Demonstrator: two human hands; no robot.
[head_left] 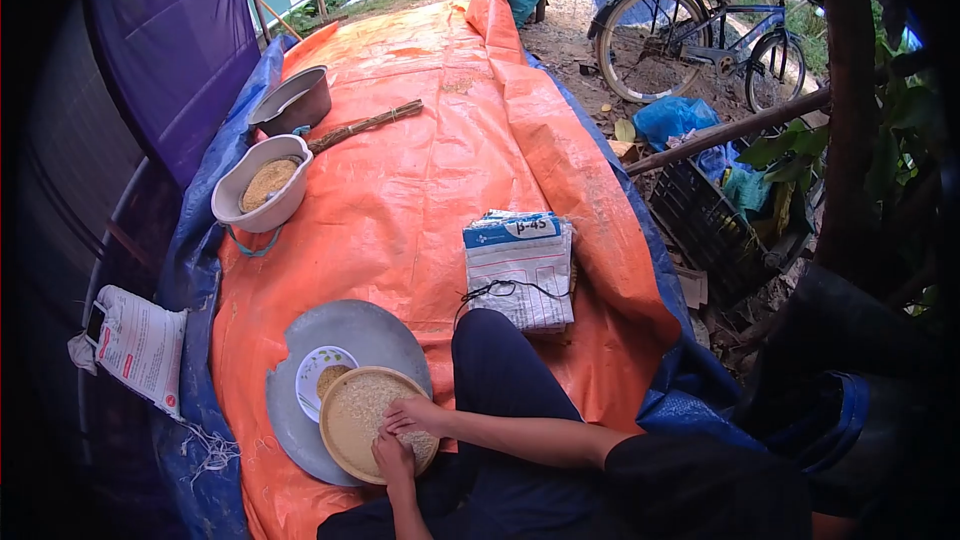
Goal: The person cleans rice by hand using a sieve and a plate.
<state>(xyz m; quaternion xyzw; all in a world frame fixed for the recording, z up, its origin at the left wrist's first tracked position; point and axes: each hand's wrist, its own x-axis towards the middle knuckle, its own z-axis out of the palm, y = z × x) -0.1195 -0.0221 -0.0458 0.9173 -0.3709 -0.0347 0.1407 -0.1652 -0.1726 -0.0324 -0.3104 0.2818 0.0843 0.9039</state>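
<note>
A round, shallow tray [358, 422] of pale grains lies near my lap, partly over a large grey metal disc [368, 325]. My right hand [415, 417] reaches in from the right over the grains, its fingers pressed together. Just below it, my left hand [394, 454] is closed, its fingertips close to the right ones. Anything held between the fingers is too small to make out. Against the tray's upper left side, a white patterned bowl [308, 370] holds brownish grains.
An orange tarp [400, 200] spreads under everything. Folded sacks [518, 270] with a black cord lie beyond my knee. Further left are a pale basin [285, 210] of grain, a dark basin [300, 105] and a stick bundle [368, 127]. A printed sack [142, 345] sits far left.
</note>
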